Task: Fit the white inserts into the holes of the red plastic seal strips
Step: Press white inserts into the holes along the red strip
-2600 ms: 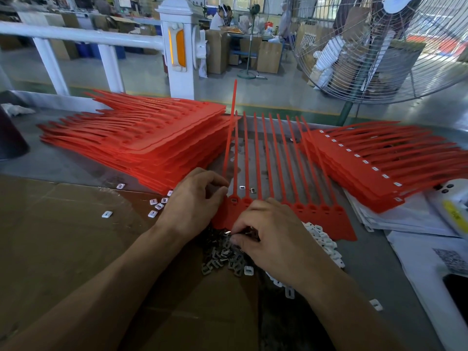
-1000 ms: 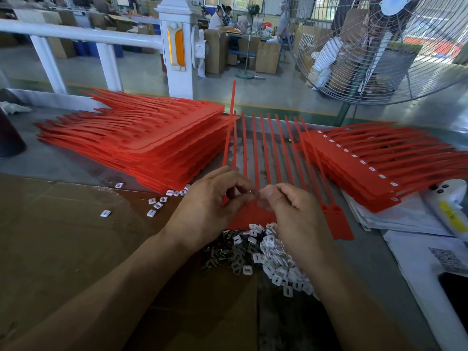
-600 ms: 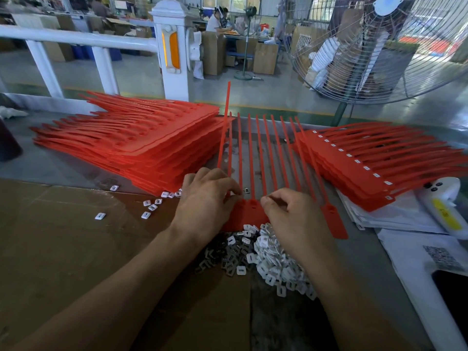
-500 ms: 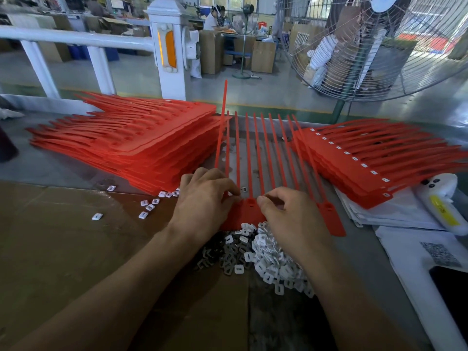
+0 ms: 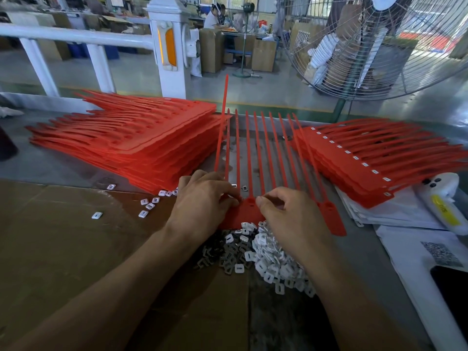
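A: Where's the strip being worked on?

B: The sheet of red strips [image 5: 249, 211] lies flat on the counter [image 5: 63, 168], tails pointing away, its tag end between both hands. The left hand [image 5: 202, 206] has its fingers curled down onto the left tags, holding the sheet there. The right hand [image 5: 291, 219] is curled, thumb and forefinger drawn together at the tag just right of the visible hole. I take it to be pinching an insert, but the piece itself is hidden.

A: And the inserts?

B: A heap of white inserts [image 5: 273, 259] sits right under the right wrist, touching the sheet's near edge, with dark metal clips [image 5: 217, 254] mixed in at its left. A few strays [image 5: 148, 205] lie on the cardboard [image 5: 76, 249].

A: How should this go in?

B: Probably square to the hole, pressed straight down while the left hand keeps the sheet from sliding. A tilted insert would likely jam. Then move along one tag. The right stack [image 5: 379, 158] shows white in every hole; the left stack [image 5: 126, 138] shows bare holes.
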Motion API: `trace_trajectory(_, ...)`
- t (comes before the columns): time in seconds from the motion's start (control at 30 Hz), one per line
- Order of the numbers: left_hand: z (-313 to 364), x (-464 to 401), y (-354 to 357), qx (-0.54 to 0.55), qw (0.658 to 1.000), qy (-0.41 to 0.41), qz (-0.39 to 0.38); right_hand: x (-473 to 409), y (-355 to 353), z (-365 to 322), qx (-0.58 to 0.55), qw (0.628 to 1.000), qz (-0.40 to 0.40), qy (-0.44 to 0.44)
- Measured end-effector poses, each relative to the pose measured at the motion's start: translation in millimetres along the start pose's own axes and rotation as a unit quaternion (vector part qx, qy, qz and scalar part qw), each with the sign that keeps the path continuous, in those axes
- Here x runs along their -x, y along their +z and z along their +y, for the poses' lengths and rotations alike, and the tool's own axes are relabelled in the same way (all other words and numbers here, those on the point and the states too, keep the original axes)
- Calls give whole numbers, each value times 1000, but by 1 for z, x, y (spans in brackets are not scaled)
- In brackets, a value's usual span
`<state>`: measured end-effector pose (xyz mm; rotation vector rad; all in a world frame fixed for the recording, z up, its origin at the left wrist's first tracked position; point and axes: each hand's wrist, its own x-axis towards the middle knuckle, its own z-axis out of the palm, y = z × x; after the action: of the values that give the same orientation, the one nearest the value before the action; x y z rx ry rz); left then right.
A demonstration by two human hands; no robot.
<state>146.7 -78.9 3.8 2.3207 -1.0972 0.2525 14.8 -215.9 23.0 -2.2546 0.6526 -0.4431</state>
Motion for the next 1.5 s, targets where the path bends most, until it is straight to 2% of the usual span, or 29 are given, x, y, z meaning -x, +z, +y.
trace_trajectory(0.17, -1, 8, -4, -2, 999, 32, -5, 0, 0, -1, 9, 1000, 1, -10)
trace_trajectory(0.37, 3, 7, -12, -55, 994, 77, -55, 3, 5, -5, 7, 999, 1, -38)
trace_trajectory(0.73, 3, 6, -10, -93, 990, 82, -61, 2, 6, -2, 15, 1000, -8, -21)
trace_trajectory(1.07, 0, 8, -8, -63, 995, 63, -48, 1, 5, -1, 26, 999, -19, -17)
trace_trajectory(1.5, 3, 7, -12, -78, 990, 74, -86, 3, 4, -2, 30, 999, -27, -29)
